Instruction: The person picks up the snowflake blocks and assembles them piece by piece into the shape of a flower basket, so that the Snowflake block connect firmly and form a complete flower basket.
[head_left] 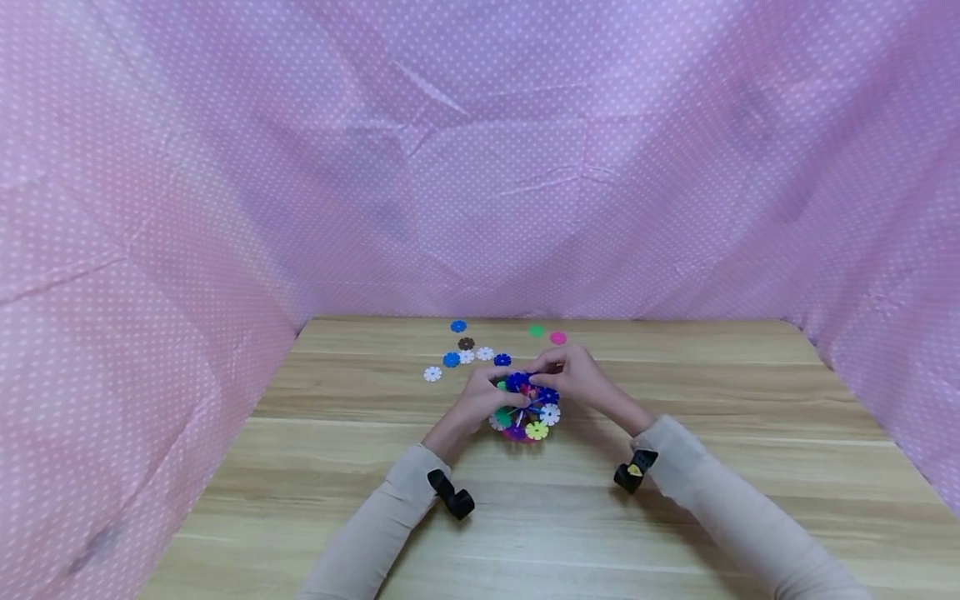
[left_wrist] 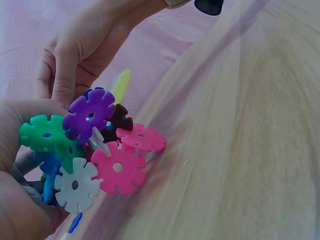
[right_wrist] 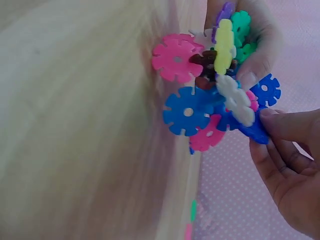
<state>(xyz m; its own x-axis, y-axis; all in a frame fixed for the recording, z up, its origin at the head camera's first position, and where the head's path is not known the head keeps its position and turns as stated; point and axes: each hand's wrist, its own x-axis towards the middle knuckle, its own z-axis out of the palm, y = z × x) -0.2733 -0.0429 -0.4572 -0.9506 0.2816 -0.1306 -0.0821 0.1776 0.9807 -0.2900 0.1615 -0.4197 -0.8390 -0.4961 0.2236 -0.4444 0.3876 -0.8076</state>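
A ball-like cluster of interlocked notched plastic discs (head_left: 536, 430) in several colours is held between both hands above the wooden table. My left hand (head_left: 480, 400) grips its left side; the left wrist view shows green (left_wrist: 42, 132), purple (left_wrist: 90, 116), white (left_wrist: 77, 185) and pink (left_wrist: 119, 167) discs beside the fingers. From the right, my right hand (head_left: 576, 375) pinches a dark blue disc (right_wrist: 257, 131) between thumb and fingers at the cluster's edge. Near that disc in the right wrist view are a white disc (right_wrist: 236, 100) and a lighter blue disc (right_wrist: 186, 111).
Loose discs lie on the wooden table (head_left: 337, 467) beyond the hands: white (head_left: 432, 374), blue (head_left: 458, 326), brown (head_left: 466, 343), dark blue (head_left: 502, 360), green (head_left: 536, 331) and pink (head_left: 558, 337). A pink dotted cloth (head_left: 480, 208) hangs around the table's back and sides.
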